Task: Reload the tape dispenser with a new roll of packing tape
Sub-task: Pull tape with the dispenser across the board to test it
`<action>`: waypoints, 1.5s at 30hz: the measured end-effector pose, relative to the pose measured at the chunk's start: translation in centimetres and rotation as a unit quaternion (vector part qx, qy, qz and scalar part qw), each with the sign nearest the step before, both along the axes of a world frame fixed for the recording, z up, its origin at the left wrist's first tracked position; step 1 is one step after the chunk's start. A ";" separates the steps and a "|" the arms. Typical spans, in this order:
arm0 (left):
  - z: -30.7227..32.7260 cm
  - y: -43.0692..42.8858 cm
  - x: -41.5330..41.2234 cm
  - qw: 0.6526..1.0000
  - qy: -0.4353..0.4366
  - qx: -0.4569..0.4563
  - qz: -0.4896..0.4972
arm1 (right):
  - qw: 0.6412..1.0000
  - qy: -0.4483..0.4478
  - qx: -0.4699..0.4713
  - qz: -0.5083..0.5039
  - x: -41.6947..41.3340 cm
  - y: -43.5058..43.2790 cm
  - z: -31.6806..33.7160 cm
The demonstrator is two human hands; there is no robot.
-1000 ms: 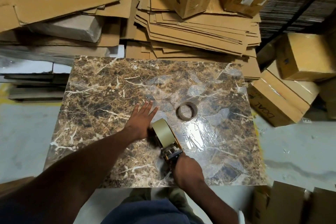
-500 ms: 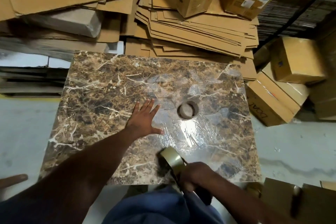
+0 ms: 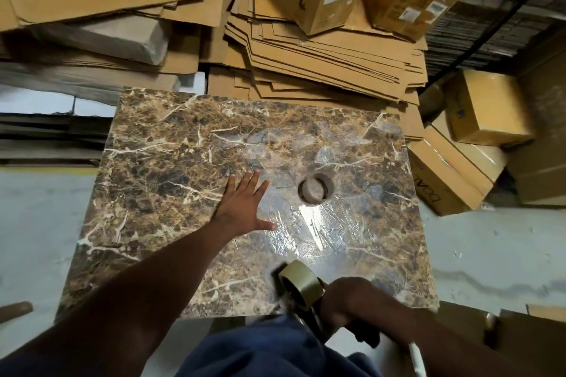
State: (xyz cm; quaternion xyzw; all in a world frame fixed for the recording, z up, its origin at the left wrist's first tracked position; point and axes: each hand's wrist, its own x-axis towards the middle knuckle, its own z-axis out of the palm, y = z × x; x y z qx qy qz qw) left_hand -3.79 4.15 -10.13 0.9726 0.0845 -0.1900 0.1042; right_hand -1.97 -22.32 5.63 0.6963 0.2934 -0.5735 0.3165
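Left hand [image 3: 245, 203] lay flat, fingers spread, grip released, on the marble table [image 3: 159, 162] mid-frame, same spot as a second ago. Right hand [image 3: 352, 300] kept its grip clenched on the tape dispenser [image 3: 309, 297], which had been pulled from frame centre down to the table's lower edge, new tape roll [image 3: 301, 283] mounted. Empty core [image 3: 317, 188] stayed put on the table, right of the left hand, apart. Cardboard stacks [image 3: 321, 64] filled the upper frame.

L hand [image 3: 245, 205] flat on slab [image 3: 159, 162]; R hand [image 3: 352, 303] w/ dispenser [image 3: 303, 288].
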 end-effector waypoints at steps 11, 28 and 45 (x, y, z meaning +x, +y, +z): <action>4.5 -2.0 0.9 0.919 -0.071 -0.323 0.213 | 0.948 -0.168 0.248 -0.107 5.3 1.4 2.0; 13.3 1.1 6.1 0.865 -0.093 -0.381 0.313 | 0.759 -0.079 0.493 -0.419 7.6 4.5 -3.6; 6.8 2.5 3.7 0.968 0.004 -0.023 0.250 | 0.846 -0.180 0.468 -0.180 3.2 9.3 -10.7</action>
